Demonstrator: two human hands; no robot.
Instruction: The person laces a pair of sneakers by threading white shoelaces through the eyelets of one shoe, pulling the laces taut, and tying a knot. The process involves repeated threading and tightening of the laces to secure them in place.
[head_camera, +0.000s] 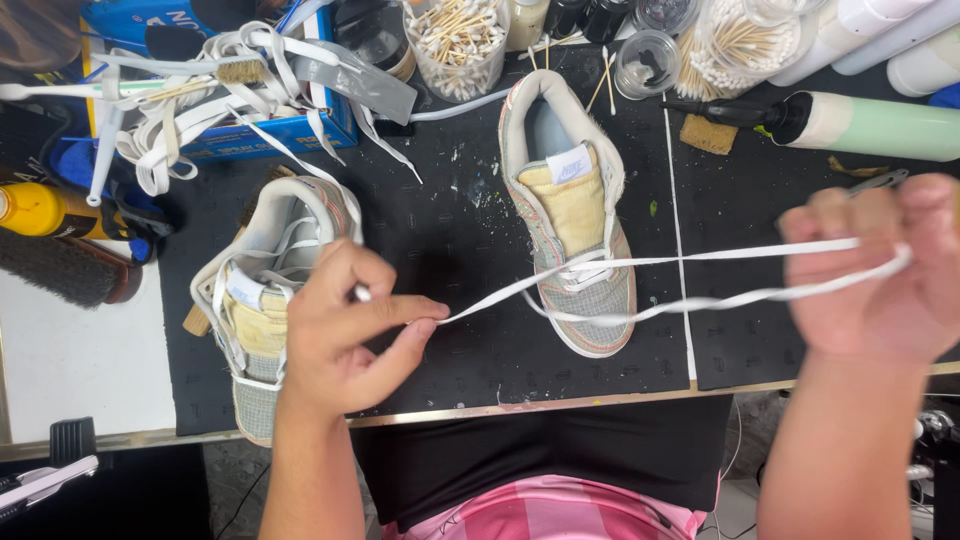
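a left hand (345, 330) pinches one end of a white shoelace (640, 285) stretched to the clenched right hand (880, 270), above two worn sneakers (575, 215) on a black mat (450, 230).

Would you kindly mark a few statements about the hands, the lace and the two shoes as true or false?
1. Both hands, left hand and right hand, hold the flat white shoelace. True.
2. The lace hangs slack in a heap. False: it is stretched between the hands.
3. The grey mesh sneaker with yellow tongue lies on the black work mat. True.
4. The second grey sneaker sits by the right hand. False: it lies beside the left hand.
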